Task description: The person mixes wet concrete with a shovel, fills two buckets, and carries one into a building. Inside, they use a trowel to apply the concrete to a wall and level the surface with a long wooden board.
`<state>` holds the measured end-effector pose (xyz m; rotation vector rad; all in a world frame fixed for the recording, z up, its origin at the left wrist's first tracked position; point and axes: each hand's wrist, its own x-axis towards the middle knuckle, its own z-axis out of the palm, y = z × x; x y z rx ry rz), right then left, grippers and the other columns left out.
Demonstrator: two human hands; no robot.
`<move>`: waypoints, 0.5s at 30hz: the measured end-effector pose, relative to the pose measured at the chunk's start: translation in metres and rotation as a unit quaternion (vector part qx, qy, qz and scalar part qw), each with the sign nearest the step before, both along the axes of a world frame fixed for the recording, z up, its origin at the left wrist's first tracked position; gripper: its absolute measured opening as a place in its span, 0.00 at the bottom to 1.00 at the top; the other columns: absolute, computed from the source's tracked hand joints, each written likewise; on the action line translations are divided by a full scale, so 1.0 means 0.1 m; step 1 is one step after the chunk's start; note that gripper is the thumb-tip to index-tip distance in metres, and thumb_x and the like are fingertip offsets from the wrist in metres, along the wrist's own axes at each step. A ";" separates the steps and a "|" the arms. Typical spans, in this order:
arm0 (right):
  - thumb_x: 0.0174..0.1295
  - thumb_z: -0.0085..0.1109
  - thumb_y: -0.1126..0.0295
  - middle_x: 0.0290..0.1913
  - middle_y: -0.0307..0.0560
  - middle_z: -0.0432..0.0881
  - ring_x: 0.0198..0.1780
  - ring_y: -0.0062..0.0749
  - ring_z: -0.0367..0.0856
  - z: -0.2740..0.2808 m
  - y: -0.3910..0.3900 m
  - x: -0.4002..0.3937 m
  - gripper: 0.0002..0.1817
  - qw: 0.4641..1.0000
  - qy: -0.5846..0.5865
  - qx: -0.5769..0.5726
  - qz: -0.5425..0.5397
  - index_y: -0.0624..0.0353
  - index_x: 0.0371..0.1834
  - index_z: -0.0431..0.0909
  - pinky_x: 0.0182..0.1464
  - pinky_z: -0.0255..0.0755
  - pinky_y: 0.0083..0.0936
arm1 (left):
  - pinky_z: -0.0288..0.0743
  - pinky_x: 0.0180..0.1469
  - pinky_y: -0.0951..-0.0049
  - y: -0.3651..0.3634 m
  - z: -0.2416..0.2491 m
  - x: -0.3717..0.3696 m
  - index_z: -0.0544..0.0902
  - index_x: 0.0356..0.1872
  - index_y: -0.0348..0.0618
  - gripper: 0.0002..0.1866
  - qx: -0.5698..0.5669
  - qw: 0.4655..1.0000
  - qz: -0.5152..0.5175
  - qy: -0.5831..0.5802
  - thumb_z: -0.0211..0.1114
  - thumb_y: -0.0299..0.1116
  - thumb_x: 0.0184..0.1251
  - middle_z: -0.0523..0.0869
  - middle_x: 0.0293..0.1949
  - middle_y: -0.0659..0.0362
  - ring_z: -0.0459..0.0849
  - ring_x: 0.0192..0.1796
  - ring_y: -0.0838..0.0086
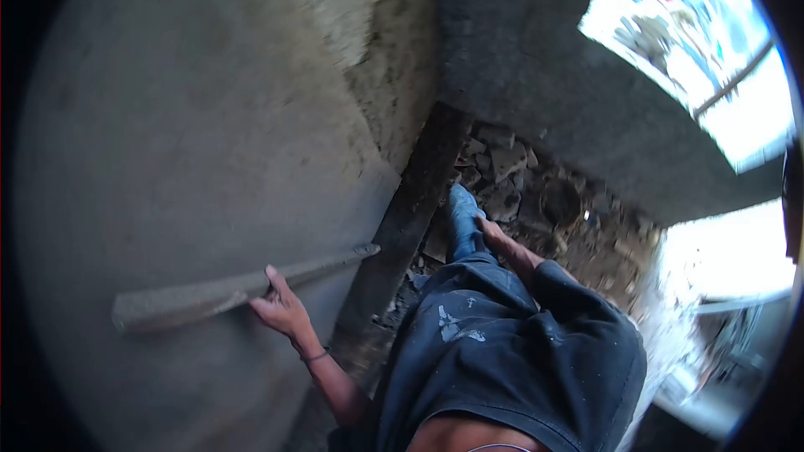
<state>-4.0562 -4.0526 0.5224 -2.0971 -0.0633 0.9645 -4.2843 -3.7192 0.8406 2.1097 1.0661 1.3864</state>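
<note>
My left hand (280, 305) grips a long, grey plastering straightedge (193, 300) near its middle, thumb over the upper edge. The straightedge lies along the grey plastered wall (184, 159), slanting slightly upward to the right. Its wide end is at the left and its narrow tip near the wall's lower edge. My right hand (496, 236) rests on my leg in blue jeans (463, 213), with its fingers stretched out and partly hard to make out. Nothing shows in it.
Broken rubble (507, 159) and dirt cover the floor by my foot. A dark ledge (414, 192) runs along the wall's base. Rough, bare patches (394, 67) show near the corner. A second wall (519, 42) has a bright opening (687, 33) at upper right.
</note>
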 end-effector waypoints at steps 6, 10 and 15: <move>0.56 0.53 0.44 0.60 0.61 0.68 0.62 0.55 0.65 0.71 0.60 0.15 0.31 0.985 -0.171 0.019 -0.013 0.42 0.63 0.67 0.62 0.61 0.41 | 0.82 0.34 0.67 -0.07 0.04 0.12 0.72 0.46 0.23 0.24 0.035 0.997 0.027 0.070 0.64 0.37 0.61 0.82 0.37 0.42 0.85 0.37 0.59; 0.53 0.56 0.43 0.68 0.56 0.59 0.68 0.54 0.56 0.56 0.63 -0.07 0.33 0.925 -0.337 0.035 0.171 0.41 0.62 0.68 0.63 0.57 0.51 | 0.73 0.44 0.58 -0.11 0.06 0.27 0.75 0.41 0.22 0.29 0.039 0.997 0.026 0.068 0.64 0.48 0.60 0.81 0.38 0.37 0.81 0.41 0.48; 0.52 0.56 0.47 0.69 0.55 0.55 0.70 0.55 0.49 0.35 0.10 -0.20 0.33 0.930 -0.202 -0.139 0.272 0.39 0.63 0.66 0.61 0.52 0.62 | 0.79 0.34 0.62 -0.09 0.02 0.41 0.74 0.43 0.23 0.25 0.056 0.990 0.003 0.133 0.64 0.42 0.61 0.83 0.34 0.42 0.84 0.35 0.54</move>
